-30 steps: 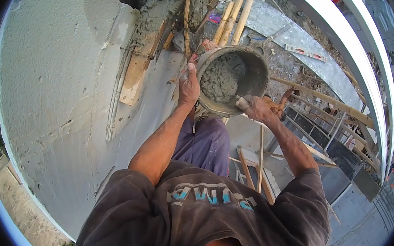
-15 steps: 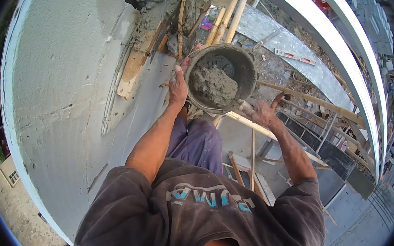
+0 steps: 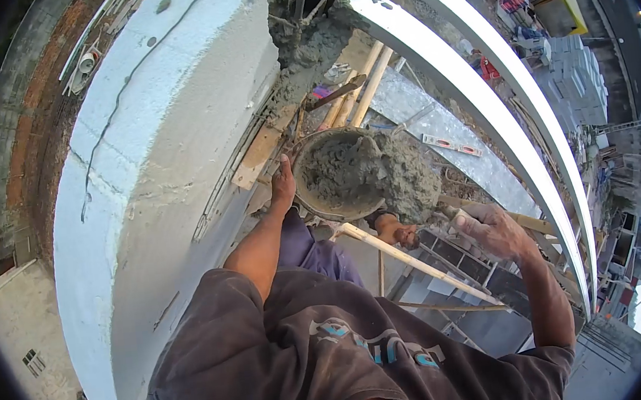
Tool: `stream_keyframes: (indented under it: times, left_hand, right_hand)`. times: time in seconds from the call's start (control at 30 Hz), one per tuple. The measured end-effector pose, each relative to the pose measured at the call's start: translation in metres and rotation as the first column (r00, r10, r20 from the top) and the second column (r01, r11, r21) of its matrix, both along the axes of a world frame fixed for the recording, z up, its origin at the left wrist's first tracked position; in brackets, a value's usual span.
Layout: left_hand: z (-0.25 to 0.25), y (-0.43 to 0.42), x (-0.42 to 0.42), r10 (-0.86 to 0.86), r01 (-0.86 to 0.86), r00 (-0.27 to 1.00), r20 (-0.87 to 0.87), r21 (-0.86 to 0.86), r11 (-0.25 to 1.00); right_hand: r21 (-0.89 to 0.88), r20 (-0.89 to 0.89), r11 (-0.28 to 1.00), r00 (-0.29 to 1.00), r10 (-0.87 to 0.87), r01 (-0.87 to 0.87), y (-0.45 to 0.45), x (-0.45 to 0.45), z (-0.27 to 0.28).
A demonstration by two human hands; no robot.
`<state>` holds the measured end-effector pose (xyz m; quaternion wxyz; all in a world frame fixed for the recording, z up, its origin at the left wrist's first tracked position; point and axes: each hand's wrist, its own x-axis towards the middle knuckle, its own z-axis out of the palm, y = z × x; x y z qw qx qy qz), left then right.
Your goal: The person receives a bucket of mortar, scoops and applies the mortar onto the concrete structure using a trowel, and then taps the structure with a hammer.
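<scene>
A round bucket stands tilted in front of me, with wet grey mortar inside. My left hand holds its left rim, thumb up. On the right, my right hand is closed round a tool handle. A large heap of mortar rests on that tool over the bucket's right side and hides the blade. Left of the bucket is a wooden board against the plastered wall.
Bamboo poles lie beyond the bucket. A metal sheet carries a spirit level. Curved white beams cross the right side. A co-worker's arm shows below the bucket. A wooden beam slants beneath.
The tool in my right hand has come up out of the bucket with a mortar heap and moved right. My view has shifted, showing the wall's top. My left hand stays on the rim.
</scene>
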<state>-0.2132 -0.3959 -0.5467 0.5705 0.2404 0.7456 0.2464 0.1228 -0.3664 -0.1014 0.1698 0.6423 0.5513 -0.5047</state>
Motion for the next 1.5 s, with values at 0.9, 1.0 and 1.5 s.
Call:
stream_keyframes:
  times: [0.9, 1.0, 1.5]
  left_hand:
    - [-0.101, -0.013, 0.01, -0.139, 0.28, 0.914, -0.382, 0.345, 0.896]
    - [-0.127, -0.016, 0.011, -0.248, 0.586, 0.704, -0.666, 0.347, 0.733]
    - [0.017, 0.005, 0.0, 0.056, -0.086, 0.976, 0.21, 0.138, 0.987]
  right_hand:
    - [0.475, 0.268, 0.776, 0.908, 0.322, -0.416, 0.168, -0.185, 0.027]
    - [0.45, 0.153, 0.882, 0.985, 0.079, -0.14, 0.125, -0.143, 0.019]
    - [0.639, -0.373, 0.715, 0.927, -0.036, 0.284, 0.029, -0.236, -0.081]
